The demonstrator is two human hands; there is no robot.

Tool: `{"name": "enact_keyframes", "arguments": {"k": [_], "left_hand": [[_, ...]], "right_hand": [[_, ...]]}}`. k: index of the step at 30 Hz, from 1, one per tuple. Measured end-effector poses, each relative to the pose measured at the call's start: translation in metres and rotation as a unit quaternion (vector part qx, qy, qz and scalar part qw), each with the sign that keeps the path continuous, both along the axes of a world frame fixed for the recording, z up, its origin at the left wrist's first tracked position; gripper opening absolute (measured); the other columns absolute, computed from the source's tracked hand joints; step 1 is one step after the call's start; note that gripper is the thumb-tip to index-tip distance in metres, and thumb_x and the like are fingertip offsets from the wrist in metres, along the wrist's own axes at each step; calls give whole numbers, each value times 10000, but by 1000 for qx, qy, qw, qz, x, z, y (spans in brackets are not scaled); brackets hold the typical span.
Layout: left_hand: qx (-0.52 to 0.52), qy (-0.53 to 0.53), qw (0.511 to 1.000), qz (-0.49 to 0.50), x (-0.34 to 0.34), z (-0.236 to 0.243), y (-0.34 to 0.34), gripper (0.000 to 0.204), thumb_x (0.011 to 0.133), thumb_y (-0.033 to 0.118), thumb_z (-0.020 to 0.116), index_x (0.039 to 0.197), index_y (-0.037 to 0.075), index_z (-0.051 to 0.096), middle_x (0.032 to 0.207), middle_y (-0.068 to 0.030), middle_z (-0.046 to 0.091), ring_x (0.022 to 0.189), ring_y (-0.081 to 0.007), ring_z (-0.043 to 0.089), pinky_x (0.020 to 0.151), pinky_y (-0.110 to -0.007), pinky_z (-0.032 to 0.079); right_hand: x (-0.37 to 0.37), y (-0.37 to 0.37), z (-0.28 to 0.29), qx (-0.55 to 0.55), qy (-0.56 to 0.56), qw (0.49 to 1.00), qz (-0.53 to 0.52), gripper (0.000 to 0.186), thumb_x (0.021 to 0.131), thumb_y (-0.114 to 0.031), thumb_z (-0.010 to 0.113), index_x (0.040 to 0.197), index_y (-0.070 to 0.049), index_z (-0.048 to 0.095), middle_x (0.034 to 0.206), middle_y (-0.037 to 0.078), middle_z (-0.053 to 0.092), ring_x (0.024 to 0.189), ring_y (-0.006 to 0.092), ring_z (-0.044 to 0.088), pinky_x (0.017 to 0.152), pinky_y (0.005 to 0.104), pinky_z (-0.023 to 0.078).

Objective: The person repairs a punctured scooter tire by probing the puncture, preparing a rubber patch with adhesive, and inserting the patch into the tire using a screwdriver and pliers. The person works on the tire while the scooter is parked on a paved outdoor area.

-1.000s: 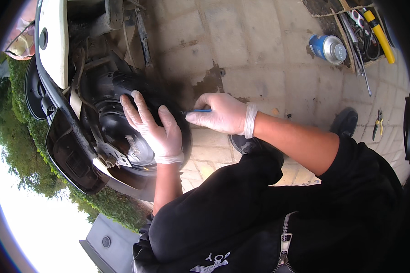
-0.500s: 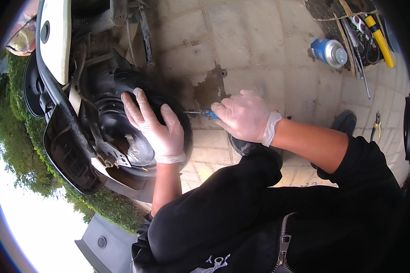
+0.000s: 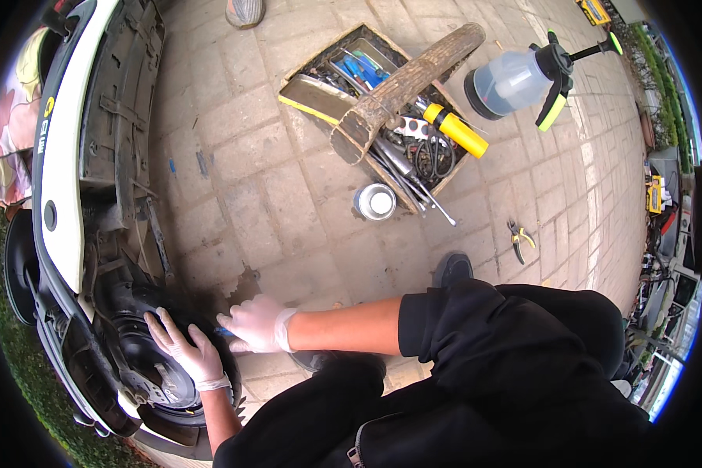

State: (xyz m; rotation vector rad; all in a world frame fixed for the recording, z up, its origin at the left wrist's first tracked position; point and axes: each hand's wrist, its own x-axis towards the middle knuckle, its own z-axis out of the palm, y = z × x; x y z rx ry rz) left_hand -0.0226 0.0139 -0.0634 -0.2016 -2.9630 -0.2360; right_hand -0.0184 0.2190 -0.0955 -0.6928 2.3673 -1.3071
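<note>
left hand (image 3: 186, 352) flat on wheel (image 3: 152, 373), right hand (image 3: 253, 324) grasping blue tool (image 3: 225, 332); toolbox (image 3: 382, 117), tin (image 3: 376, 202), sprayer (image 3: 522, 78) behind.

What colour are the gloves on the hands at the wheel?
White, on both the left hand and right hand; head view.

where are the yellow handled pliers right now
In the head view, the yellow-handled pliers lie on the paving at right, beyond the toolbox corner and above the black shoe.

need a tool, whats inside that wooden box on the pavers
In the wooden box: blue-handled tools, a yellow-handled tool, metal rods and a dark cable coil. A thick log lies across it, hiding whatever is beneath.
</note>
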Motion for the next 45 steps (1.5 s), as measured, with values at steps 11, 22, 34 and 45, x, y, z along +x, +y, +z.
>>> {"name": "enact_keyframes", "arguments": {"k": [11, 22, 34, 45], "left_hand": [[328, -171, 925, -82, -18, 71, 45, 259, 974, 26, 596, 1219, -15, 670, 1181, -141, 696, 1098, -238, 660, 993, -350, 504], [400, -562, 723, 25, -20, 107, 165, 500, 1039, 413, 554, 905, -34, 733, 595, -15, 587, 534, -72, 493, 535, -230, 384], [450, -491, 727, 170, 58, 87, 124, 546, 1046, 459, 505, 925, -29, 718, 564, -21, 562, 515, -83, 490, 521, -232, 343], [496, -474, 713, 148, 52, 96, 130, 403, 1056, 337, 519, 1044, -17, 713, 685, -55, 671, 591, -70, 491, 593, -227, 385]], "right_hand": [[-41, 315, 79, 313, -185, 915, 176, 411, 876, -377, 636, 920, 18, 742, 864, 216, 720, 843, 369, 699, 780, 455, 543], [-168, 413, -49, 271, 9, 918, -290, 407, 917, -378, 582, 1143, -63, 704, 1218, 209, 676, 1160, 369, 619, 997, 421, 473], [-213, 401, -115, 401, 37, 894, -196, 334, 844, -310, 691, 940, 4, 749, 958, 260, 715, 911, 402, 713, 774, 453, 555], [-221, 403, -129, 381, -17, 899, -215, 455, 924, -455, 547, 1042, -41, 694, 1067, 220, 631, 1009, 375, 604, 878, 469, 454]]}}
